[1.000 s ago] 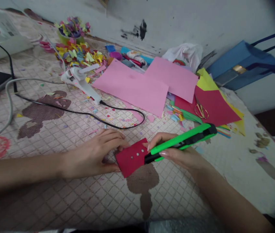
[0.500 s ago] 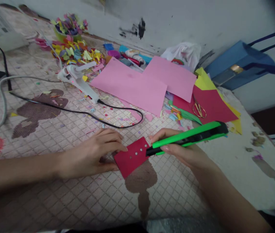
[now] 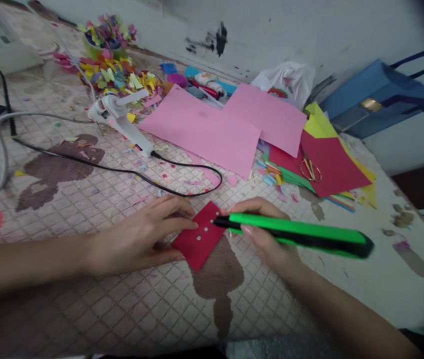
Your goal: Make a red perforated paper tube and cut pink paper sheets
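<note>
Fingers of my left hand (image 3: 155, 229) hold a small red paper card (image 3: 201, 252) by its left side, low over the patterned tablecloth. A row of small round whitish spots runs along the card; I cannot tell whether they are holes or dots. In my right hand (image 3: 272, 244) is a green and black utility knife (image 3: 309, 233), gripped near its front between thumb and fingers. Its black tip lies over the card's upper right part, by the spots. Whether the tip touches the card or any blade is out, I cannot tell.
Beyond my hands lie pink sheets (image 3: 204, 129), red paper (image 3: 335, 162) and gold-handled scissors (image 3: 311, 170). A white glue gun (image 3: 125, 127) stands at the left, its black cord (image 3: 182, 193) looping towards my hands. Paper cutouts (image 3: 118, 75) are heaped behind it.
The knife has swung, its rear end coming down and nearer, its tip shifting left and up over the card. The card has turned slightly; my left hand keeps hold of it.
</note>
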A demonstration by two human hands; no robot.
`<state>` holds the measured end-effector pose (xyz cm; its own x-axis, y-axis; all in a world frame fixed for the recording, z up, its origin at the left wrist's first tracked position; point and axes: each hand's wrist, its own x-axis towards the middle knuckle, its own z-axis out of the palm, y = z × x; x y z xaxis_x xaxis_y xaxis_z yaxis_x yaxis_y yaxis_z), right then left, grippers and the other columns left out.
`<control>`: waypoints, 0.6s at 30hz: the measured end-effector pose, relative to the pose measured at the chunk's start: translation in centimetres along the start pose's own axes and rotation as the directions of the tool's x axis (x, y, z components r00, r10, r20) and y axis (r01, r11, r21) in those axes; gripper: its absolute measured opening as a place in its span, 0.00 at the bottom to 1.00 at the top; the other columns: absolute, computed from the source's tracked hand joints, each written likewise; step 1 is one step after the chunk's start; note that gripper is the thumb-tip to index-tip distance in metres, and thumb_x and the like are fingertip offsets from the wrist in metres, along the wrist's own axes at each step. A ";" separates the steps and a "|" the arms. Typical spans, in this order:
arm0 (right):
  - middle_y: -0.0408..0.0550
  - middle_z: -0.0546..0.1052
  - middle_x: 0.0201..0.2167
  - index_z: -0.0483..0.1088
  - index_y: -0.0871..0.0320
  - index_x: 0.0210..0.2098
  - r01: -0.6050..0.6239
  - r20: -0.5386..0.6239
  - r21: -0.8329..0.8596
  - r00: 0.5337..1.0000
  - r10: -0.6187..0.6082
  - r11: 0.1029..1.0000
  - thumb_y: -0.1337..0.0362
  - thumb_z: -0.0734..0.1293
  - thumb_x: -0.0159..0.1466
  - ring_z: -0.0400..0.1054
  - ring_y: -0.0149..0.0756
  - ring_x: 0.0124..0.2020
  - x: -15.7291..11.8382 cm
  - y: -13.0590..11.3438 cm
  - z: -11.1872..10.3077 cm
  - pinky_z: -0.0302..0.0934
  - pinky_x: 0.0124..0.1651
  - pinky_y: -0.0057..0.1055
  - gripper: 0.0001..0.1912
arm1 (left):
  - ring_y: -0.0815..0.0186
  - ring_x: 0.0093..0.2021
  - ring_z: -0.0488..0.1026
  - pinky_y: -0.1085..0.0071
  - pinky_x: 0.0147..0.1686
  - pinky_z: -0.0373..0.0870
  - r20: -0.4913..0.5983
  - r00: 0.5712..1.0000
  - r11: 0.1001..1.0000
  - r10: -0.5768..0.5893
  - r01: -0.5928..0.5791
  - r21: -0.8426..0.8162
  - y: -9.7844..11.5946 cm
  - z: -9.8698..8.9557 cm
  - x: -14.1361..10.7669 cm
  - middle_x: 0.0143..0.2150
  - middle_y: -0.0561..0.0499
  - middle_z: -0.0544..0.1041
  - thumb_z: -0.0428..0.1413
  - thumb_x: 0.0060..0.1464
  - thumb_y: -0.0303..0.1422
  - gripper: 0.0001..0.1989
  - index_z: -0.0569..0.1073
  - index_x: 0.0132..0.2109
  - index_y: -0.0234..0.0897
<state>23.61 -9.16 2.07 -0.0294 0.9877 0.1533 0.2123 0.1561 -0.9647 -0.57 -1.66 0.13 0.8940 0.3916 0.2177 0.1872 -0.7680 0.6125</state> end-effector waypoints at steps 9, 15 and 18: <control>0.46 0.79 0.29 0.73 0.57 0.37 0.205 0.161 -0.316 0.974 -0.161 0.926 0.74 0.63 0.55 0.74 0.32 0.29 -1.4 -1.6 2.6 0.66 0.30 0.26 0.13 | 0.55 0.56 0.65 0.57 0.54 0.65 -0.033 0.999 1.000 0.008 -0.007 0.027 -0.3 0.4 -0.2 0.55 0.43 0.67 0.59 0.55 0.32 0.18 0.69 0.53 0.37; 0.44 0.79 0.29 0.72 0.57 0.36 0.172 0.127 -0.326 0.982 -0.137 0.930 0.73 0.63 0.56 0.73 0.29 0.28 -1.5 -1.0 2.8 0.65 0.30 0.24 0.11 | 0.55 0.54 0.66 0.57 0.54 0.66 -0.057 0.998 1.000 0.029 -0.028 0.011 -0.2 0.4 -0.1 0.53 0.41 0.68 0.59 0.55 0.33 0.18 0.70 0.52 0.34; 0.42 0.79 0.30 0.72 0.57 0.37 0.125 0.133 -0.307 0.987 -0.088 0.943 0.73 0.64 0.56 0.72 0.27 0.27 -1.9 -0.5 2.7 0.64 0.30 0.23 0.11 | 0.55 0.53 0.67 0.57 0.53 0.67 -0.057 0.998 1.000 0.028 -0.028 0.002 -0.1 0.3 0.0 0.52 0.42 0.69 0.60 0.54 0.34 0.18 0.71 0.51 0.35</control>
<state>20.92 -11.07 1.64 -0.1776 0.9620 0.2076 0.4965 0.2697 -0.8251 -0.49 -1.77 -0.14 0.8744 0.3978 0.2777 0.1627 -0.7797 0.6047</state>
